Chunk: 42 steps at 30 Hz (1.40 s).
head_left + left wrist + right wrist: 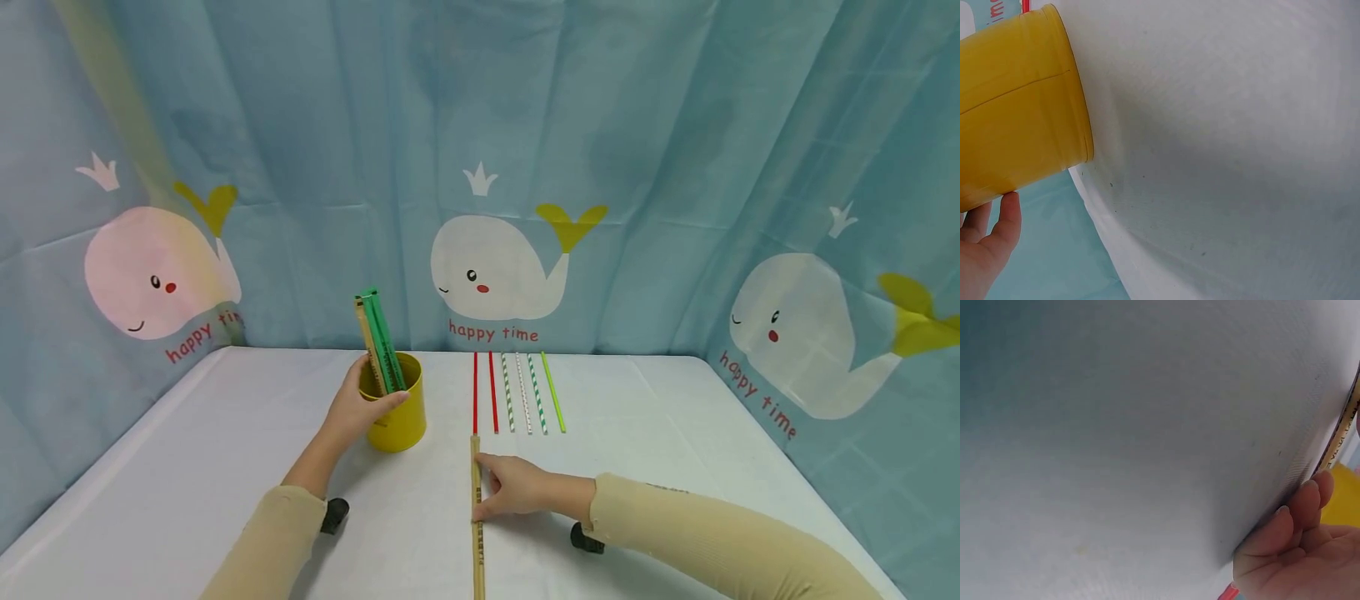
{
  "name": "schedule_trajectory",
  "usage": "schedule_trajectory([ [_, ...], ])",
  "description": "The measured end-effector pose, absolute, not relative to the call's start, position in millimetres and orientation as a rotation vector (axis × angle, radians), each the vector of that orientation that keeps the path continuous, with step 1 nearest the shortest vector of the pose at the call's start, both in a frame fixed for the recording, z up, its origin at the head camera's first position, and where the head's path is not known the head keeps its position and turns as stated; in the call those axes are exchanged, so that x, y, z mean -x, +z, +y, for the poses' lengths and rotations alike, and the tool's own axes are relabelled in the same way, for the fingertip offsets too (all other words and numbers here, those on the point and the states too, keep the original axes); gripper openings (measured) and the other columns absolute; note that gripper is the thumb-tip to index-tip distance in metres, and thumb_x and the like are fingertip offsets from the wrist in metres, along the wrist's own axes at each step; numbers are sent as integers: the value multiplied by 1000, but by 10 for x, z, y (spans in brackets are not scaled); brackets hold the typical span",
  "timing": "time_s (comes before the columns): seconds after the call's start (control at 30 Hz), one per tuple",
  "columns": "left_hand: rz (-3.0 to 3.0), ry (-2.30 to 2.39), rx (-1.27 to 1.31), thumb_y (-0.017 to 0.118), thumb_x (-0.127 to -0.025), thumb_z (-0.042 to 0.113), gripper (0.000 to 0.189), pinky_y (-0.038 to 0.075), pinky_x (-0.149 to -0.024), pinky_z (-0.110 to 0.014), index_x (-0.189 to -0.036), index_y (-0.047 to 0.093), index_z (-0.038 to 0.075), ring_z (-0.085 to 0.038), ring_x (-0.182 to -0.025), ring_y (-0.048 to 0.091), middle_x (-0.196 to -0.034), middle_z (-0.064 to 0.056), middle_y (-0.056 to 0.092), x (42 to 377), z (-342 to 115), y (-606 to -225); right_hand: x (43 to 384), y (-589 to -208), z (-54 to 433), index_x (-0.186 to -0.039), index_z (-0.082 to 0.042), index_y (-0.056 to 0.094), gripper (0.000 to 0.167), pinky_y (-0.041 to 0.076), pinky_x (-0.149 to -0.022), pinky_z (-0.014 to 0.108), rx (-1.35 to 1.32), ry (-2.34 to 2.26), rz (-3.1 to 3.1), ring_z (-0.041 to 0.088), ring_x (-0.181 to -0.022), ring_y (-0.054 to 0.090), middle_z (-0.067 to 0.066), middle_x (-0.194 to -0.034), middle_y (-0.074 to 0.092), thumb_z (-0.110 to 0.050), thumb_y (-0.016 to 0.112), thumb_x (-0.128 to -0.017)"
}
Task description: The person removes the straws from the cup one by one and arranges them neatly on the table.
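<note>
Left hand (367,407) grips yellow bucket (399,429); right hand (516,485) pinches kraft-wrapped stick (476,490) on table (645,433), between leftmost red straw (475,392) and second kraft-wrapped stick (478,562). Uneven release could skew the line; tilting the bucket could spill its green-wrapped sticks (384,342).

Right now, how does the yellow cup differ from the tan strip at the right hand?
Shape: the yellow cup is wide and round; the tan strip is long and narrow.
Pose: the cup stands upright; the strip lies lengthwise along the table.
Contact: the left hand grips the cup; the right hand touches the strip.
Shared: each has a hand on it.
</note>
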State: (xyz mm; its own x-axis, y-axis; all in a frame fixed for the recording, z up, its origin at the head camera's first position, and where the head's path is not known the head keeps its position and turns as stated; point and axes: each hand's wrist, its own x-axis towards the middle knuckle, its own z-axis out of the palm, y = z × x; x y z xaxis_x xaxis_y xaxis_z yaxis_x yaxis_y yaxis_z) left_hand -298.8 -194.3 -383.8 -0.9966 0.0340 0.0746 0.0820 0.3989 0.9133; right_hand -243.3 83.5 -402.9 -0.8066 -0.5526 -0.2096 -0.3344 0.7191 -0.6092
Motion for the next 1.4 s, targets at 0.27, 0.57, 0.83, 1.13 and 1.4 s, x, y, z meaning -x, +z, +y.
schedule_trajectory([
  [0.27,-2596,-1686,103,72,-88,40,97,32,-107,-58,-155,8,11,-39,-131,35,-151,-21,26,2984,-1940,-3824,2475,-3980,848,-142,3,42,79,35,-56,24,641,-899,2529,11,-64,43,0,-75,49,-25,82,-80],
  [0.57,-2594,-1682,79,73,-87,40,97,32,-107,-58,-155,9,11,-39,-130,36,-151,-20,27,2981,-1934,-3810,2769,-3766,753,-134,3,51,61,35,-56,24,589,-1161,2572,14,-67,43,1,-73,48,-22,76,-86],
  [0.83,-2600,-1663,58,73,-87,38,98,31,-108,-58,-155,8,10,-39,-131,36,-152,-21,26,2965,-1909,-3813,3075,-3540,501,-129,-1,57,46,36,-57,24,460,-1471,2581,16,-66,43,4,-74,47,-25,70,-91],
  [1.13,-2578,-1673,74,72,-89,33,94,33,-107,-57,-155,9,9,-39,-128,39,-149,-21,30,2961,-1924,-3837,3365,-3387,57,-135,-5,52,54,51,-82,35,472,-1540,2545,24,-97,55,9,-110,58,-32,68,-92],
  [1.4,-2546,-1676,117,73,-88,34,91,37,-105,-56,-154,13,12,-38,-127,41,-148,-20,33,2954,-1913,-3844,3585,-3354,-268,-142,-7,44,67,47,-97,44,415,-1505,2491,28,-112,53,14,-128,53,-38,71,-89],
])
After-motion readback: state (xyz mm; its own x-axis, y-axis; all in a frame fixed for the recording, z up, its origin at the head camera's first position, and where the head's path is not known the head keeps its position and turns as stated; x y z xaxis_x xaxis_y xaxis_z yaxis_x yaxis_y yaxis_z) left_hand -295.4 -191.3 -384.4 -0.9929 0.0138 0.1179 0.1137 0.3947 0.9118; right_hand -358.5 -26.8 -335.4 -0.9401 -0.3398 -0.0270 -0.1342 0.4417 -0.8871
